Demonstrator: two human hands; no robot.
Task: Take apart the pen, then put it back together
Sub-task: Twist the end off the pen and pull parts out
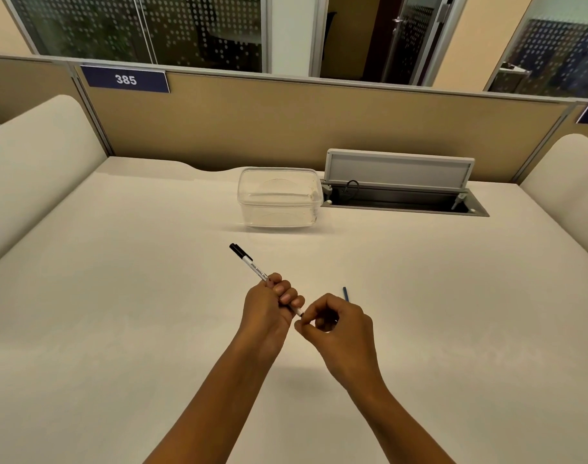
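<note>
A white pen (252,266) with a black cap end points up and to the left above the desk. My left hand (269,304) is wrapped around its lower barrel. Right beside it, my right hand (336,324) pinches at the pen's near tip with thumb and forefinger; what sits between the fingertips is too small to tell. A thin blue refill (345,293) sticks out from behind my right hand, most of it hidden, and I cannot tell whether it is held or lying on the desk.
A clear plastic container (279,197) stands on the white desk (152,296) beyond the pen. To its right an open cable hatch (400,192) with a raised lid is set into the desk. A tan partition runs along the back.
</note>
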